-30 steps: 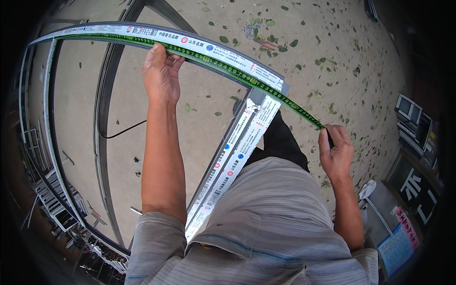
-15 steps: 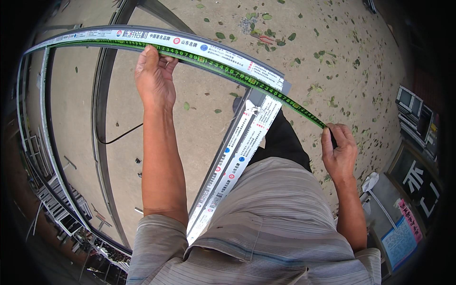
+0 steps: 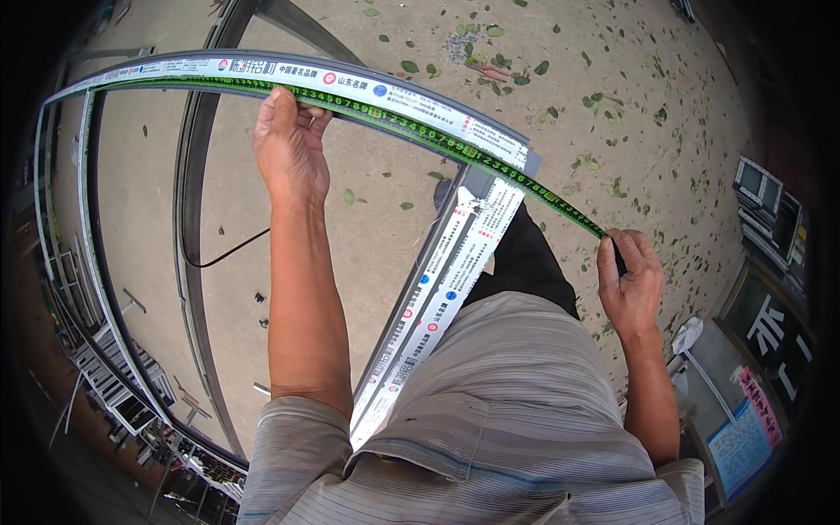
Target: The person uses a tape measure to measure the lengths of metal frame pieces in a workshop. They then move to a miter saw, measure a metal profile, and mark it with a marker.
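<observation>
Nearest to me, at six o'clock, I look over the grey striped cotton shirt (image 3: 516, 385), and the grey metal side bar with white printed film (image 3: 472, 258) slants from one o'clock down to seven, close by it; if the body pushes this bar, I think the corner could shift under the measure. At three o'clock the right hand (image 3: 632, 289) pinches, between thumb and fingers, the long green tape measure with black marks (image 3: 420, 133). From there the tape crosses the corner unsupported and follows the near edge of the grey metal top bar with white film (image 3: 306, 72) toward ten o'clock. A loosened pinch, or a lowered wrist, may let the tape twist or slide. At eleven o'clock the left hand (image 3: 293, 157) has its thumb on the tape and its fingers curled below; whether it presses the bar also, I cannot tell. A weak hold there might let the tape drift from the edge. Its far end is too small to judge, so an unhooked tip could spoil the reading.
</observation>
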Demonstrator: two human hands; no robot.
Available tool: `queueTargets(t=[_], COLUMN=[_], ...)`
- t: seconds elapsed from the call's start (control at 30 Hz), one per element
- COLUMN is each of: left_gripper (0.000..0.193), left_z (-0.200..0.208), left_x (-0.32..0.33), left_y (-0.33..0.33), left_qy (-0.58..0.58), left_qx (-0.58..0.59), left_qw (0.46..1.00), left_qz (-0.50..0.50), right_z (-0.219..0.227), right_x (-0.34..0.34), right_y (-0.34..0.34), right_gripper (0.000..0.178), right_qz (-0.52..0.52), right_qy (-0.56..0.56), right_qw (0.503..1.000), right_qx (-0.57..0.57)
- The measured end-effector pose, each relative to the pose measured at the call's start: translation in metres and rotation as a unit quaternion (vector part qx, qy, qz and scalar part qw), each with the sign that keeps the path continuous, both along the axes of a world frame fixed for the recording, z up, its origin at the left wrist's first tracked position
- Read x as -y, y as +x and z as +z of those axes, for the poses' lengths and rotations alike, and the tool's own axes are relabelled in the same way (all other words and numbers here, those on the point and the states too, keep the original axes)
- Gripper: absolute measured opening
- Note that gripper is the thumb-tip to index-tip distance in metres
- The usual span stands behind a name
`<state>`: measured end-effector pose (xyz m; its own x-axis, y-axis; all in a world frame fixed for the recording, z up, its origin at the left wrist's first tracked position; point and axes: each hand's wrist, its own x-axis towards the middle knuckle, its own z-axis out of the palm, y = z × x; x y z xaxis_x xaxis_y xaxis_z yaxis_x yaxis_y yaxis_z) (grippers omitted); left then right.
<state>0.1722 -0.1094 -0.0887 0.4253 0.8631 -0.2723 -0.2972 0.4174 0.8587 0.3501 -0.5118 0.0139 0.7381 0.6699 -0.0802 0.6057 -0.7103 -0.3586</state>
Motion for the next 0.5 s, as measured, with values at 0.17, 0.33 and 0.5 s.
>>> queueTargets(t=[0.17, 0.33, 0.5], left_gripper=[0.022, 0.023, 0.022], left_z=[0.009, 0.010, 0.010], left_x=[0.006, 0.006, 0.006], left_y=[0.009, 0.010, 0.010], left_qy=[0.004, 0.001, 0.004], left_qx=[-0.016, -0.024, -0.024], left_qw=[0.999, 0.999, 0.999], left_qz=[0.031, 0.038, 0.036], right_z=[0.000, -0.001, -0.002], right_x=[-0.001, 0.001, 0.002], right_y=[-0.001, -0.001, -0.001], right_gripper=[0.014, 0.014, 0.016], right_qz=[-0.001, -0.001, 0.002], right_qy=[-0.001, -0.002, 0.000], right_qw=[1.000, 1.000, 1.000], right_qx=[0.001, 0.005, 0.008])
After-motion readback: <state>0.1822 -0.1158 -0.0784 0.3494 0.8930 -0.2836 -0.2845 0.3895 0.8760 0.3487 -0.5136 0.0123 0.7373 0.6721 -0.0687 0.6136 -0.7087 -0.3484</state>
